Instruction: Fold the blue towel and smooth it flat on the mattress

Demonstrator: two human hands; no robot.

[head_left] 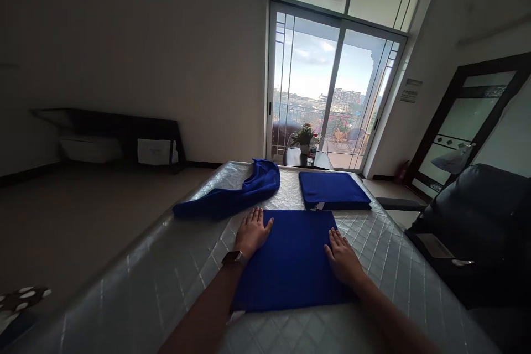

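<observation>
A blue cloth (296,265), folded into a flat rectangle, lies in front of me on a quilted silvery cover (157,282). My left hand (252,230) rests flat at its left edge, fingers stretched out and thumb on the cloth. At the opposite edge my right hand (343,256) lies flat too, its fingers pointing away from me. Neither hand grips the fabric. Beyond the cloth, to the right, sits a neat blue folded stack (334,188) with a white tag. A crumpled blue cloth (232,193) spreads out at the far left.
A black chair (485,221) stands close on the right. Behind the covered surface are a small dark table (296,159) with a potted plant (305,135) and a sliding glass door (307,66). White boxes (154,152) sit under a dark low stand (124,121) along the wall.
</observation>
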